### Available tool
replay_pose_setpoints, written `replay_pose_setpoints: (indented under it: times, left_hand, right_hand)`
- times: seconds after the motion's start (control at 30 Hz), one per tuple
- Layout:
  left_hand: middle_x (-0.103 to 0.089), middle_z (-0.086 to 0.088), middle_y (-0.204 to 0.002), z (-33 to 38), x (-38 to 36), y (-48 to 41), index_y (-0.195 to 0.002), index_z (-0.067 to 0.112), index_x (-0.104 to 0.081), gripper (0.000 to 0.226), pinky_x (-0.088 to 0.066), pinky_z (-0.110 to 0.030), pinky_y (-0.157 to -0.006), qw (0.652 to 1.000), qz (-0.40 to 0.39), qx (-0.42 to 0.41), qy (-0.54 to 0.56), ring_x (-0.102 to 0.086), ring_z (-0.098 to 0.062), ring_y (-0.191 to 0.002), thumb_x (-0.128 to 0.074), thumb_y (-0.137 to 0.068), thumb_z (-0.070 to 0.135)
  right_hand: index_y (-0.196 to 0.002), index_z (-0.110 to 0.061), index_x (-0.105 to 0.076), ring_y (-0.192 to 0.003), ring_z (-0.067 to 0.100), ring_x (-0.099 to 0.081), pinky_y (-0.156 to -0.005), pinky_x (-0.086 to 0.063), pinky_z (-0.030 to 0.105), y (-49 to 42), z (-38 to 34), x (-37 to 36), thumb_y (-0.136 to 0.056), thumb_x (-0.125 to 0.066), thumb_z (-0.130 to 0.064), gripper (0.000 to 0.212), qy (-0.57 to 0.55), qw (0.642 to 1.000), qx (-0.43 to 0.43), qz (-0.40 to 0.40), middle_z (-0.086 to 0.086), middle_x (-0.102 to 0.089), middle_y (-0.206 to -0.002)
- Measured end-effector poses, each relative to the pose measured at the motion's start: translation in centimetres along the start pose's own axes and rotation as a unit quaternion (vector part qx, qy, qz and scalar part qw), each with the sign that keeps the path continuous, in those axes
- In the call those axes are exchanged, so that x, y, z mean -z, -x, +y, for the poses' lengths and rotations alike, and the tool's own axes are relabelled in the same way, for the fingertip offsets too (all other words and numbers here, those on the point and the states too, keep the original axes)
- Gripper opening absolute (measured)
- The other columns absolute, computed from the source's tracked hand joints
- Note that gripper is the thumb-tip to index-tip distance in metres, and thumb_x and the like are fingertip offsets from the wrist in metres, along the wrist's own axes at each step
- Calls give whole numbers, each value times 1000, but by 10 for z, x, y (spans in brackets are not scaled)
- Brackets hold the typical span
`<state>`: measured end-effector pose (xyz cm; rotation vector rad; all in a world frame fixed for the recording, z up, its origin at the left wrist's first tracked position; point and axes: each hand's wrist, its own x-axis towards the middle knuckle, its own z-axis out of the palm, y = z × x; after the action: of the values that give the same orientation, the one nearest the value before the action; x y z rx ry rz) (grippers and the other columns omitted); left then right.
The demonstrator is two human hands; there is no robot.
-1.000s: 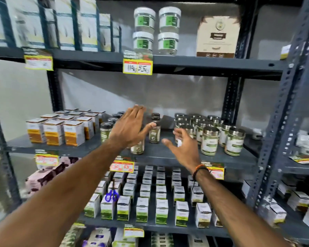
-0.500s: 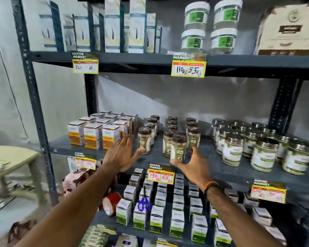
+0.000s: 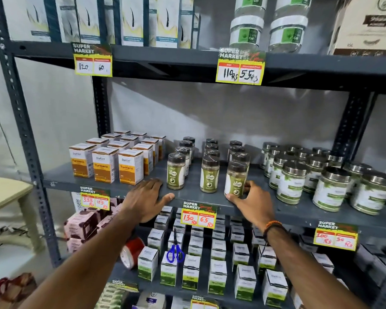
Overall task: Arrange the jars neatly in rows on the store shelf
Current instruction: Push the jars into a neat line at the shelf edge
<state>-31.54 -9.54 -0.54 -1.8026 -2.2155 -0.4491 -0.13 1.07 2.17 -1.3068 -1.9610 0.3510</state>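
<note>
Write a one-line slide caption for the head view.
Right hand steadies the front jar of three brown-lidded jar rows while the left hand rests flat on the shelf edge.

Dark-capped olive-green jars (image 3: 176,171), orange-banded white turmeric boxes (image 3: 105,165), yellow-and-red price tags (image 3: 198,215), blue-handled scissors (image 3: 175,253)

Matt metal, glossy plastic, printed card.
The shelf (image 3: 210,175) is matt grey painted metal; the jars (image 3: 210,172) look clear glossy plastic with dark ribbed caps; the turmeric boxes (image 3: 104,165) are smooth cardboard.
</note>
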Motion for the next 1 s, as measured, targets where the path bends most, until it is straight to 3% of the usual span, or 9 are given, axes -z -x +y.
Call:
replay_pose_setpoints:
  times: [0.13, 0.67, 1.0]
  left_hand:
    - [-49, -8, -158, 0, -3, -1, -153, 16, -41, 101, -39, -47, -116, 1000, 2, 0, -6, -47, -27, -142, -8, -89, 86]
    - [-48, -9, -158, 2, -3, 1, -154, 16, -41, 103, -37, -47, -117, 1000, 4, 8, -8, -47, -27, -142, -5, -88, 86]
    - [-48, -10, -158, 2, -4, 2, -154, 15, -42, 103, -35, -47, -119, 1000, 11, 3, -4, -45, -27, -144, -5, -89, 86]
  right_hand:
    - [-111, -23, -64, -87, 13, -70, -75, -59, 33, -14, 13, 6, -75, -81, -55, 51, 16, 1000, -16, 2, -7, -76, -101]
    - [-77, -34, -57, -77, 11, -70, -67, -59, 31, -15, 8, 4, -64, -87, -58, 41, 13, 998, -62, 31, -10, -76, -85]
    - [-88, -23, -72, -77, 13, -70, -70, -60, 33, -18, 14, 2, -65, -88, -55, 43, 7, 997, -64, 33, -9, -75, -82]
